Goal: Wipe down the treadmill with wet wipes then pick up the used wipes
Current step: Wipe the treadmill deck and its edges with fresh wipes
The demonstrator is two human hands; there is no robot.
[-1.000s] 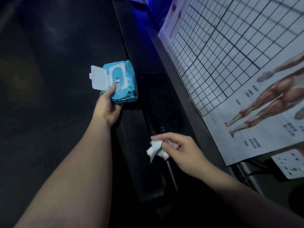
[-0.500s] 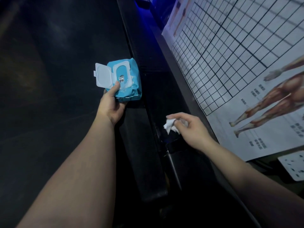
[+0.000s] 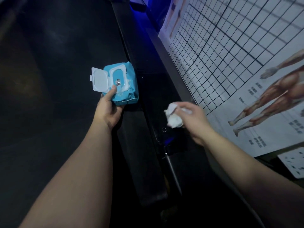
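Observation:
My left hand (image 3: 108, 111) grips a teal pack of wet wipes (image 3: 122, 86) from below, thumb on its top. The pack's white flip lid (image 3: 99, 80) stands open to the left. My right hand (image 3: 194, 119) holds a crumpled white wipe (image 3: 174, 118) bunched in its fingers, just above the black side rail of the treadmill (image 3: 148, 89). The dark treadmill belt (image 3: 57, 63) stretches away on the left under my left arm.
A wall poster with a black grid and muscle figures (image 3: 238, 63) runs along the right, close beside the rail. A white power strip (image 3: 294, 163) lies at the lower right. Blue light glows at the far end of the rail.
My right hand with the wipe has moved forward along the rail, away from me, and the wipe is now more bunched. My left hand keeps the pack in about the same place.

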